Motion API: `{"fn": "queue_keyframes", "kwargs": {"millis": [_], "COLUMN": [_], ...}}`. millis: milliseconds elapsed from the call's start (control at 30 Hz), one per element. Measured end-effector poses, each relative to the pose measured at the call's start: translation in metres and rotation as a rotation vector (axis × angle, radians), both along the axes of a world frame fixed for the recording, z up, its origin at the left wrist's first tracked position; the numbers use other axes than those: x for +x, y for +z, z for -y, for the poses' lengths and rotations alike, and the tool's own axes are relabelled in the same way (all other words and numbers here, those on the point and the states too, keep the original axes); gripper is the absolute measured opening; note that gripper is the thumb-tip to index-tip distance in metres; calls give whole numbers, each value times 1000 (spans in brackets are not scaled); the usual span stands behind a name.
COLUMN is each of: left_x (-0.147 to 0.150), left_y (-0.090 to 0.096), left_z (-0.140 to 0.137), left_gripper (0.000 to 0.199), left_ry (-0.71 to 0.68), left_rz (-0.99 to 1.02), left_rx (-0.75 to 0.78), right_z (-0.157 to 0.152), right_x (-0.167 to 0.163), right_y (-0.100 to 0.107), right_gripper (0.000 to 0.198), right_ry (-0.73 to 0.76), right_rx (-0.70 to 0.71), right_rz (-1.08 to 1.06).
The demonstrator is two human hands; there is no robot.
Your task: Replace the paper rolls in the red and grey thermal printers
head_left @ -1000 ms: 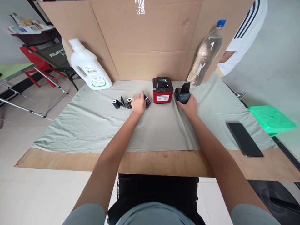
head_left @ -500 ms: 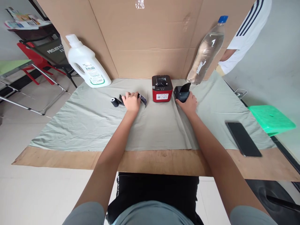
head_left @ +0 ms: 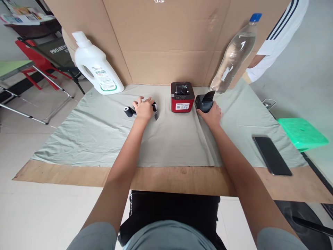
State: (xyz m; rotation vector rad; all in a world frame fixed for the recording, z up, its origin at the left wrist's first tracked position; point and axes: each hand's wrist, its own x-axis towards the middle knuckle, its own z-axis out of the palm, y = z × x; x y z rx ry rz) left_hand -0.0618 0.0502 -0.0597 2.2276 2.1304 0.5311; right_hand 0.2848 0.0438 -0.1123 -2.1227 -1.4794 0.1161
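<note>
My left hand (head_left: pixel 143 109) is over the left part of the cloth, fingers bent around a black roll (head_left: pixel 154 106) that shows at its right side. A short dark strip (head_left: pixel 156 115) hangs from that roll. Just left of the hand lies another black roll (head_left: pixel 128 111) with a white core. My right hand (head_left: pixel 212 114) grips a small black printer-like device (head_left: pixel 204 103) from its right and front side; a black strip (head_left: pixel 209 96) sticks up out of its top. Between the hands stands a red and black printer (head_left: pixel 182 97) with a white label on its front.
A white detergent bottle (head_left: pixel 100 69) leans at the back left, and a clear water bottle (head_left: pixel 234 57) at the back right, both by a cardboard panel (head_left: pixel 169 66). A phone (head_left: pixel 272 155) lies front right. Beyond are a green stool (head_left: pixel 301 132) and a person's white sleeve (head_left: pixel 283 31).
My left hand has shifted slightly left and its fingers have lifted a little; the dark strip beside it now points more downward. My right hand keeps its hold on the device. The view has tilted slightly.
</note>
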Motion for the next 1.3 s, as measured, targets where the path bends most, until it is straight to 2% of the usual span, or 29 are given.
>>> {"fn": "queue_keyframes", "kwargs": {"millis": [167,333,433,500,567,633,667,733,833,967,1133,1300], "left_x": [5,0,5,19,42,67,78,93,96,81,74,77], "left_y": [-3,12,18,10,-9,-29,-38,-47,-44,-30,-24,-30], "left_z": [5,10,29,54,85,113,123,133,133,133,141,142], "left_gripper": [50,60,56,49,46,61,69,68,63,66,62,61], "left_ry": [-36,-25,-10,-63,-268,-428,-458,-428,-394,-351,-451,-456], "left_rz": [-5,47,147,257,383,535,599,704,736,533,373,273], "left_rx": [-4,40,177,247,151,-51,-130,-202,-217,-212,-227,-292], "right_z": [2,17,43,67,92,116,126,144,162,174,181,182], "right_x": [-1,3,0,-7,-21,-37,-47,-66,-91,-108,-109,-106], "right_y": [2,12,27,37,43,45,45,41,36,36,41,42], "right_gripper": [97,79,87,97,101,100,99,97,100,105,107,111], "right_ry": [-6,57,98,144,180,213,236,286,338,342,340,342], "right_rx": [49,246,335,347,312,274,262,250,187,12,-83,-180], "right_rz": [-47,-76,-95,-110,-138,-169,-180,-192,-219,-240,-164,-57]}}
